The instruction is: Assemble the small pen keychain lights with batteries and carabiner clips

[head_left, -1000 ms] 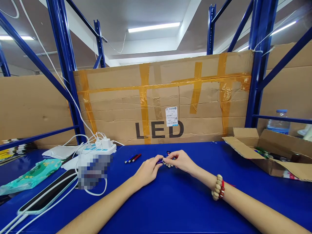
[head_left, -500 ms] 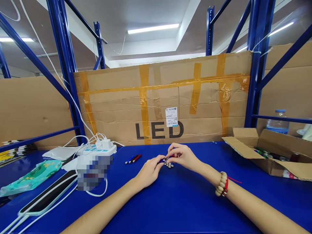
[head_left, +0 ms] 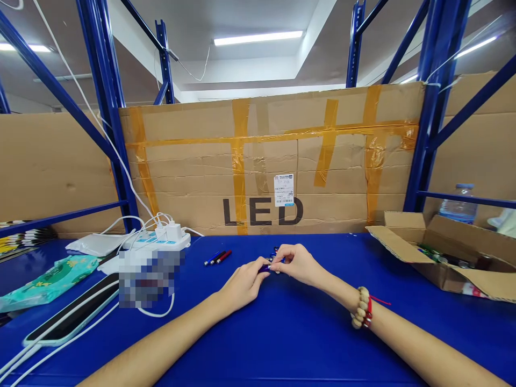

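My left hand (head_left: pixel 244 282) and my right hand (head_left: pixel 297 264) meet over the middle of the blue table (head_left: pixel 282 333). Between their fingertips is a small blue pen-like tube (head_left: pixel 265 267), gripped by both hands. My right wrist wears a bead bracelet (head_left: pixel 360 308). Small parts lie under my right hand, mostly hidden. Three thin pens, blue, dark and red (head_left: pixel 217 257), lie on the table to the left of my hands, untouched.
A taped cardboard sheet marked LED (head_left: pixel 266 166) stands behind the table. A power strip with chargers (head_left: pixel 161 240), white cables and a phone (head_left: pixel 66 317) sit left. An open cardboard box (head_left: pixel 451 258) and a water bottle (head_left: pixel 459 207) are at right.
My right hand rose slightly off the table half a second ago, then came down again onto the tube. The small round parts seen beside it are now covered.
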Tool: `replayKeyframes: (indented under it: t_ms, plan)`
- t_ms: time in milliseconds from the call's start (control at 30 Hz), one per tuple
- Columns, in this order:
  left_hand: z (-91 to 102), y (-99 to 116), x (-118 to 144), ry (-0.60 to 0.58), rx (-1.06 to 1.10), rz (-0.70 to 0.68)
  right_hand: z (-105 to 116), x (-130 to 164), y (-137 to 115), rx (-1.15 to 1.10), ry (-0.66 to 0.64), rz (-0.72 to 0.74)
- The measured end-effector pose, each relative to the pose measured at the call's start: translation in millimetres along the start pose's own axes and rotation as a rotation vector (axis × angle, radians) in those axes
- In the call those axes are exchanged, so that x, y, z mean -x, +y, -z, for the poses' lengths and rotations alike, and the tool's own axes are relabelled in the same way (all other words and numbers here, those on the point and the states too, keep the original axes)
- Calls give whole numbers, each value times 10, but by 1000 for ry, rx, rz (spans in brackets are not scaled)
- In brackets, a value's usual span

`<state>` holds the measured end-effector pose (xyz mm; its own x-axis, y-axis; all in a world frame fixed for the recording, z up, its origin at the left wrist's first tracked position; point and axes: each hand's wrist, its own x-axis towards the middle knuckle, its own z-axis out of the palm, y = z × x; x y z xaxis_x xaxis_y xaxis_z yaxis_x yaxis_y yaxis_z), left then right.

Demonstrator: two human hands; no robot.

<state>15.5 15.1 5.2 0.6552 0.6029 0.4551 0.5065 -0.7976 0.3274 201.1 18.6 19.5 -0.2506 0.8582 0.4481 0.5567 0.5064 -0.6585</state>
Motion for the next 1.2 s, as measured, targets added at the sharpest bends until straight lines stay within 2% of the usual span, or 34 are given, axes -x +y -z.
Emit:
replayKeyframes:
  t_ms: [133,233,500,700,800,900,1000,1200]
  plan:
    - [-24,-29,-3,23,-36,9,-14,25,-64,-181,-113,-213]
    - [-32,-44,-11,12,-73,6,-6,36,-68,-227,-130,-273]
    - [-17,-56,-40,-2,-46,12,-36,4,50,-264,-127,-207]
    - [-6,-65,-66,-3,-82,10,6,-39,28,-221,-110,-140]
    - [2,-76,-79,24,-130,38,100,-74,11,-57,-21,-117]
    - [17,-85,-83,30,-181,57,242,-83,14,380,127,-81]
    - [28,-100,-84,21,-263,19,356,-69,55,682,97,-89]
    - [25,-115,-86,14,-385,-54,377,-66,167,739,2,-134]
